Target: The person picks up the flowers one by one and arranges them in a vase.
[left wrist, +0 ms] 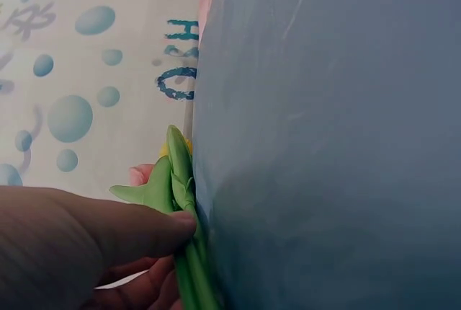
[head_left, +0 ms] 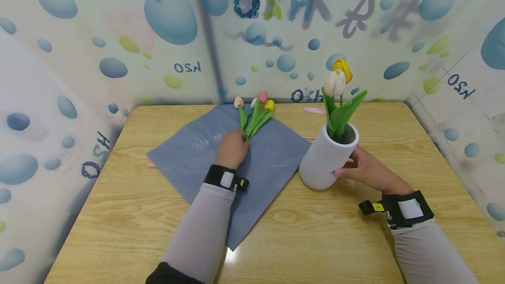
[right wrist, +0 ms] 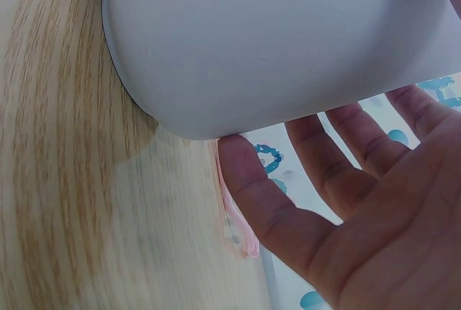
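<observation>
My left hand pinches the green stems of several artificial tulips over a blue-grey sheet of wrapping paper. Their heads are pink, pale and yellow, pointing toward the far edge. In the left wrist view, the thumb presses on the stems. My right hand holds a white vase from its right side, thumb in front and fingers partly hidden behind. The vase leans; whether its base lies flat on the table is unclear. A white tulip and a yellow tulip stand in it.
The wooden table carries the paper, whose near corner points toward me. A pink strip lies near the far edge, behind the vase. A patterned curtain with blue drops hangs along the back and sides.
</observation>
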`<state>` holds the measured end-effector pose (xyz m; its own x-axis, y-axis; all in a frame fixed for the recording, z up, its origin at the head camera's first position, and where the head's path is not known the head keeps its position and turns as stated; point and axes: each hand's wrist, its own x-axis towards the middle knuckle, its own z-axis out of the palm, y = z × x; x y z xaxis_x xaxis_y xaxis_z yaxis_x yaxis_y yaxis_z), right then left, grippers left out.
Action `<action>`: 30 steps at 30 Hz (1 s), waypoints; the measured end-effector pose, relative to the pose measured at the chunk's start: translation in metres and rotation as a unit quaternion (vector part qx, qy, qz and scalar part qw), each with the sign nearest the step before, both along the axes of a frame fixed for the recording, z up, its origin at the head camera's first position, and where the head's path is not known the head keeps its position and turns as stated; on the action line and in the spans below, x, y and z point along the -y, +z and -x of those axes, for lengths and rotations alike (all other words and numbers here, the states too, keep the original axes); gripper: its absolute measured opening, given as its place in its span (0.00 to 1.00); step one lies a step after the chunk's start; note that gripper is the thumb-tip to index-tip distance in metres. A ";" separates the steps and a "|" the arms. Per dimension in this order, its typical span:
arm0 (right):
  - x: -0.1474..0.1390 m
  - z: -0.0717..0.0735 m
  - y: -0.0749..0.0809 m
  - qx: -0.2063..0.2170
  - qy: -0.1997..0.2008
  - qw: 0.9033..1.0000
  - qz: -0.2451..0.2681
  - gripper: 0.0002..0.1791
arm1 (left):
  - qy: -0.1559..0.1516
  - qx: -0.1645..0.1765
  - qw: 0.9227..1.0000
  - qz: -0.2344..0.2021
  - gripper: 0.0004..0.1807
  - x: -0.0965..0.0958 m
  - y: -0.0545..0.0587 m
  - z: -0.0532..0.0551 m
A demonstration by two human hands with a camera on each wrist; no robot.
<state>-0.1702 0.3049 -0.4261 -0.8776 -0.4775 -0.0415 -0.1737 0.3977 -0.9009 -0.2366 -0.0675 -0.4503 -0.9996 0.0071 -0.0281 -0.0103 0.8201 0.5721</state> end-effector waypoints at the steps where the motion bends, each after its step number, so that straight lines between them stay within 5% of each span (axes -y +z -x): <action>1: 0.000 0.000 0.000 -0.001 0.000 1.000 0.001 0.44 | 0.000 0.000 1.000 -0.002 0.15 0.000 0.000 0.000; 30: 0.001 -0.001 0.001 -0.001 -0.002 1.000 -0.007 0.45 | 0.017 -0.006 1.000 -0.002 0.17 -0.001 0.008 -0.002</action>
